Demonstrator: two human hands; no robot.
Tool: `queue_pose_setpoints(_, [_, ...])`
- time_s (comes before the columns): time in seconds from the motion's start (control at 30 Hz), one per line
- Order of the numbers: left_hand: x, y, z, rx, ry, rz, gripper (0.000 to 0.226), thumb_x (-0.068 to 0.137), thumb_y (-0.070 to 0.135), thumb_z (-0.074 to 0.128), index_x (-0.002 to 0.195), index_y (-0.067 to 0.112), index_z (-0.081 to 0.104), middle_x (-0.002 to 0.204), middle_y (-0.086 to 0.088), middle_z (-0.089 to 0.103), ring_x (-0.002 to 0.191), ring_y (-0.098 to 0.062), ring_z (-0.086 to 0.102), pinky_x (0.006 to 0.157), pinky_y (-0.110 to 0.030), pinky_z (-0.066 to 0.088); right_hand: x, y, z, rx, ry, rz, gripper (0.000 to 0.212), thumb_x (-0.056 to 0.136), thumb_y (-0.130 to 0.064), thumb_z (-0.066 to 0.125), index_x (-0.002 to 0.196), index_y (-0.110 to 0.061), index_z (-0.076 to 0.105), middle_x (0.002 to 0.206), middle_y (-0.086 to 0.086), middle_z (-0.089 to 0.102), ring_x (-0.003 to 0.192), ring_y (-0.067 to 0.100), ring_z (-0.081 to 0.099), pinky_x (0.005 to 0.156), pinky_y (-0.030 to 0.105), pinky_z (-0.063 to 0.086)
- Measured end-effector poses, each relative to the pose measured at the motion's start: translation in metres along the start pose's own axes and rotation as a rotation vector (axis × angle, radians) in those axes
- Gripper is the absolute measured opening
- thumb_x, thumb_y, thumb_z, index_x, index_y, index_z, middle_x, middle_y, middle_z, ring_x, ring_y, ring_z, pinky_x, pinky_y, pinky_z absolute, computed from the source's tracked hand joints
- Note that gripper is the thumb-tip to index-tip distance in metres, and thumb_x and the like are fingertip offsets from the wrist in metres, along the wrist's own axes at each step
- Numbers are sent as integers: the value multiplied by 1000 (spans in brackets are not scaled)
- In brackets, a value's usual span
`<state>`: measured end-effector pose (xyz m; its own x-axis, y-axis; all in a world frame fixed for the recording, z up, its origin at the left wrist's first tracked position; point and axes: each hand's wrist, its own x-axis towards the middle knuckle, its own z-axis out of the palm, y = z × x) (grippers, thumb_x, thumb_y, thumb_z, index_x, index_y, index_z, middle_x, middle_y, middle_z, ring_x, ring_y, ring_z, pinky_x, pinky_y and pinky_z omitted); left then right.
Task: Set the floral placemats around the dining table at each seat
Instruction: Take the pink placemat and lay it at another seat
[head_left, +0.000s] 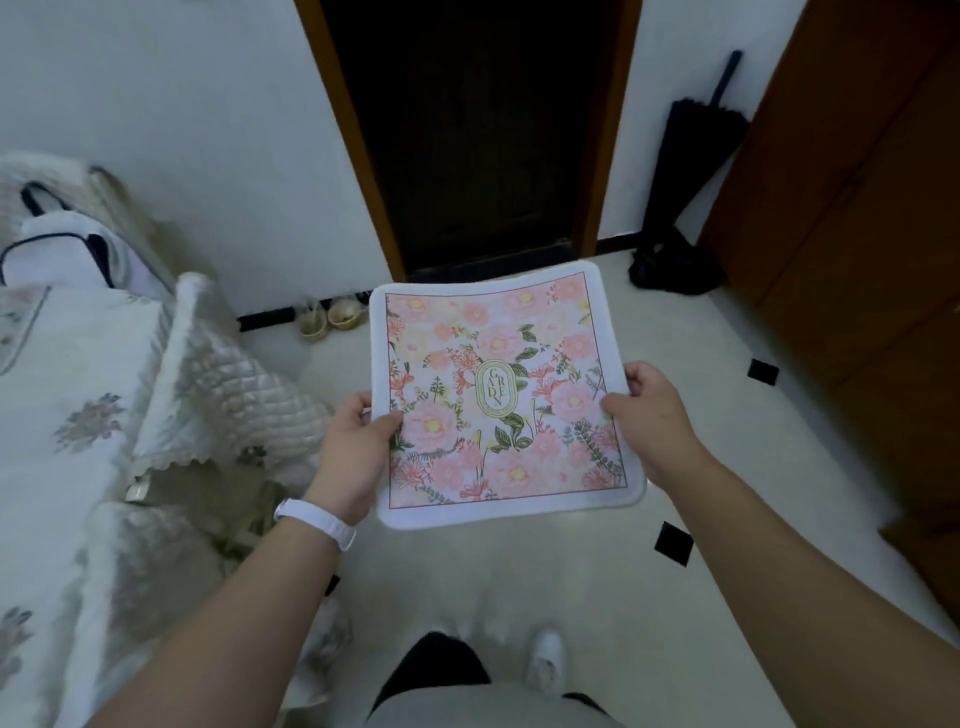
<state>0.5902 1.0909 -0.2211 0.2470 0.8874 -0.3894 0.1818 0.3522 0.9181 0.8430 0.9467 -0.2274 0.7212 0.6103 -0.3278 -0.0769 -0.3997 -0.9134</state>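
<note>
A square floral placemat (498, 395), pink flowers with a white border and a green oval label in the middle, is held flat in the air above the pale floor. My left hand (353, 457) grips its left edge, thumb on top; a white band sits on that wrist. My right hand (649, 415) grips its right edge the same way. Whether more mats lie underneath the top one is hidden. No dining table is in view.
A sofa (78, 415) with white quilted floral covers fills the left side. A dark doorway (483, 135) is straight ahead, with small slippers (332, 317) by the wall. A folded black umbrella (691, 171) leans at the right, beside a brown wooden cabinet (857, 234).
</note>
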Motion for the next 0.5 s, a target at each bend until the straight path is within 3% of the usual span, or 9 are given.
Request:
queue_pose_setpoints(0.13, [17,6,-15,-71,63,-11,12,96,3,53,106,10,56,105,-15,72,91,-32,72,75,-47,60,27,-16,32,5,-70,-15,24,87,3,53,97,-18,59,98,3,71,84,23,71,70,38,59])
queue_pose_setpoints(0.27, [45,12,-35,-132,139,-16,11,95,3,54,103,11,57,104,-16,72,88,-31,73,74,-46,60,57,-34,64,-8,-128,-37,27,86,4,55,92,-22,59,98,2,72,87,25,71,78,45,60])
queue_pose_setpoints(0.5, [119,35,-71,-214,196,-3,14,95,0,53,97,13,58,104,-17,72,87,-32,72,77,-49,58,123,-87,134,-38,-190,-94,26,87,5,55,103,-15,61,98,2,73,85,22,72,70,39,60])
